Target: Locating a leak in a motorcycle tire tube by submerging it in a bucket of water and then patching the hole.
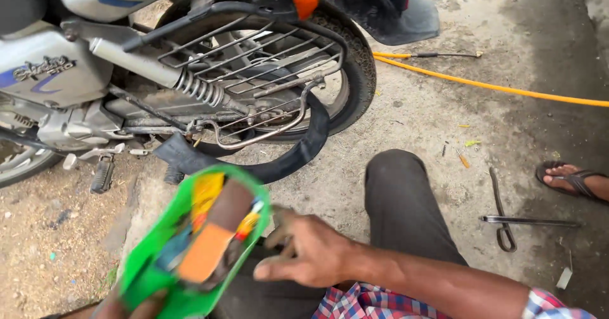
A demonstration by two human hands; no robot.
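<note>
Fingers [285, 230] of the right hand [311, 252] curl loosely, holding nothing, beside a blurred green tray [190, 249] at lower left; the left hand's [130, 306] grip is mostly hidden beneath it.

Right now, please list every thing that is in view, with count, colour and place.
motorcycle: one, silver and blue, upper left
rear wheel: one, black, top centre
inner tube: one, black, hanging out below the wheel
hose: one, yellow, upper right ground
metal tools: two, dark, right ground
sandalled foot: one, another person's, right edge
green tray: one, holding small items, lower left
left hand: under the tray
right hand: beside the tray
</note>
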